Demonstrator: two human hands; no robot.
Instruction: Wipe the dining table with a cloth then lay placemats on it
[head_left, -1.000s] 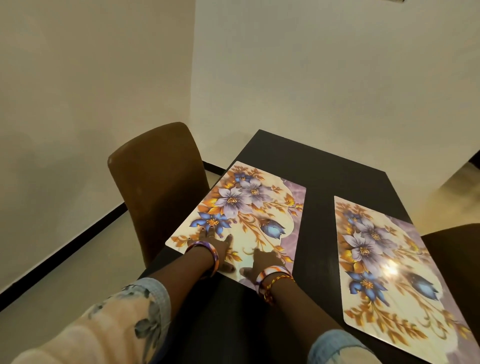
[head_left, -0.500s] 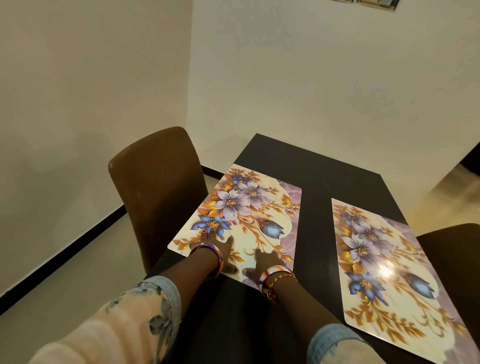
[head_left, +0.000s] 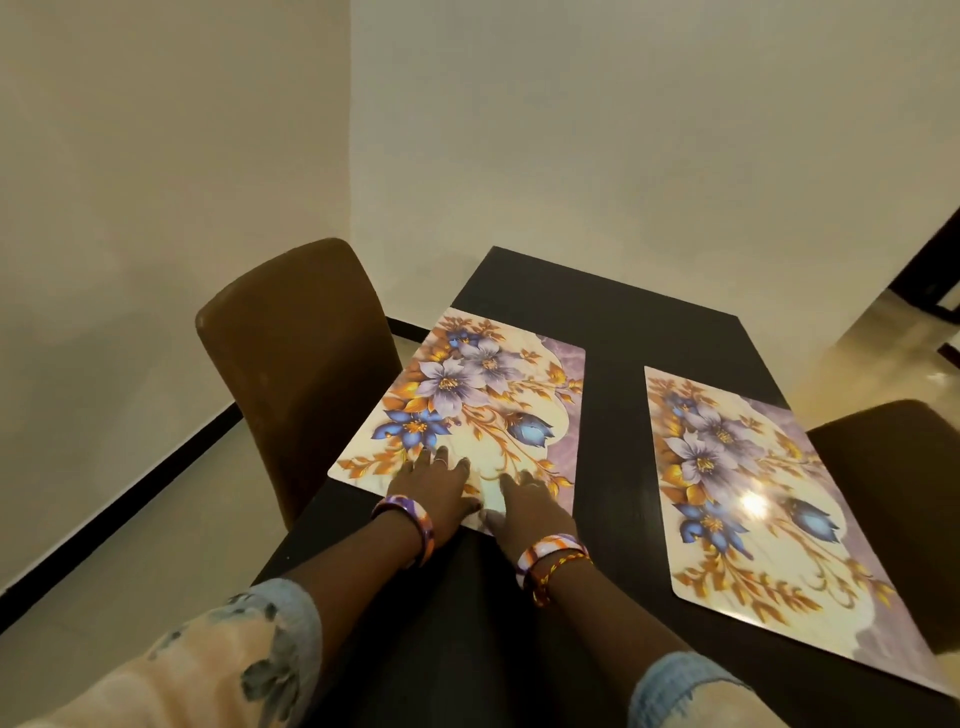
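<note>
Two hands lie flat on one mat: the left hand (head_left: 434, 486) and the right hand (head_left: 524, 501) rest side by side on its near end, fingers straight and spread, pressing down with nothing taken into the grip. That left mat (head_left: 467, 410) lies on the dark counter (head_left: 613, 332), running from the hands toward 12 o'clock, its left edge close along the counter's edge beside the brown chair (head_left: 296, 353) at 10 o'clock. A second mat (head_left: 748, 499) lies at 2 o'clock, well apart from the first, with bare counter between them and another chair (head_left: 909, 493) past it at 3 o'clock. Both mats look thin, light and glossy; the right one throws back a bright glare, so the surface is probably slick and would slide easily on the smooth top. They seem flexible rather than rigid, lying flat with no curl. To shift one, flat palms pushing from above should do; to lift one, I would pinch a near corner or the near edge, where the hands now are. No cloth is in view.
</note>
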